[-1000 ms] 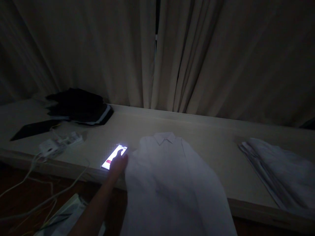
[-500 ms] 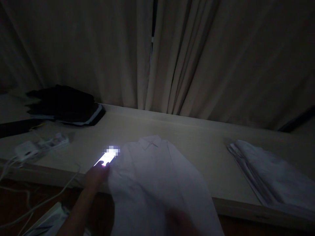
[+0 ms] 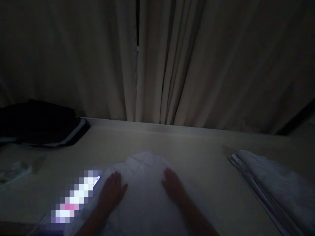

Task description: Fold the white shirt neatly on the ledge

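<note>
A white collared shirt (image 3: 144,196) lies front up on the pale tabletop, its collar pointing toward the curtain. My left hand (image 3: 112,190) rests flat on the shirt's left shoulder area, fingers stretched out and thumb apart. On the opposite shoulder lies my right hand (image 3: 172,185), also open, slightly blurred. Just left of my left hand a lit phone (image 3: 78,196) lies on the table, its screen bright and pixelated. The lower part of the shirt runs out of view between my forearms.
A stack of folded white cloth (image 3: 275,190) lies at the right. Dark folded clothes (image 3: 36,123) are piled at the back left, with a white power strip (image 3: 16,172) nearer. Long curtains (image 3: 152,65) hang behind the table (image 3: 197,147). The light is dim.
The phone has left my left hand and now lies on the table. Both hands have come onto the shirt's shoulders, my right hand moving up from below. The view has moved closer.
</note>
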`<state>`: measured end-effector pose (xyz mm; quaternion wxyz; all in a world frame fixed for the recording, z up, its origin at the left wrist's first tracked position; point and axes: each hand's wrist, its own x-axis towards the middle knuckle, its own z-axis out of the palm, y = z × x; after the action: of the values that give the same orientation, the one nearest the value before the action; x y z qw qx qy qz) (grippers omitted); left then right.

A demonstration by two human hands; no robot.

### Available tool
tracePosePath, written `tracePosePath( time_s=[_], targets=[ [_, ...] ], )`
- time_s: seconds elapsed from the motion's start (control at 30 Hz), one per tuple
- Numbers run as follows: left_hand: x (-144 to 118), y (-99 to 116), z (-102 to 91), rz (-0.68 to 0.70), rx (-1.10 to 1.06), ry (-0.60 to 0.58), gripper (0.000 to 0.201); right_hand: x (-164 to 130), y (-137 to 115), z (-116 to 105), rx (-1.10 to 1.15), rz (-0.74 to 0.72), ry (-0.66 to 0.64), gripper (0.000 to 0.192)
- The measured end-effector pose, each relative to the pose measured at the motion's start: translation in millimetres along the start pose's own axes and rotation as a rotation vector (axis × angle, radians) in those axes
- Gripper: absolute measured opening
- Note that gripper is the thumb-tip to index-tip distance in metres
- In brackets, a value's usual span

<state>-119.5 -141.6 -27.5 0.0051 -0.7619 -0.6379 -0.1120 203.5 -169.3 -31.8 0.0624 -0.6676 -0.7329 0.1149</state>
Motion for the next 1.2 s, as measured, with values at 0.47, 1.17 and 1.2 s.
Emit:
tracePosePath(
  time_s=[0.47, 1.17, 1.2],
  targets=[
    [117.5, 116.5, 57.8, 0.313, -0.06, -0.046, 0.066, -10.3, 121.6, -4.5, -0.206, 0.317, 0.165, 0.065],
    [12.6, -28.6, -53.0, -0.212, -0.249, -0.033, 0.046, -21.4, 88.4, -34.8, -0.182, 0.264, 0.172, 0.063],
    [-15.4, -35.2, -57.3, -0.29, -0.354, -0.021, 0.046, -32.0, 74.5, -35.2, -0.104, 0.252, 0.217, 0.061]
  ],
)
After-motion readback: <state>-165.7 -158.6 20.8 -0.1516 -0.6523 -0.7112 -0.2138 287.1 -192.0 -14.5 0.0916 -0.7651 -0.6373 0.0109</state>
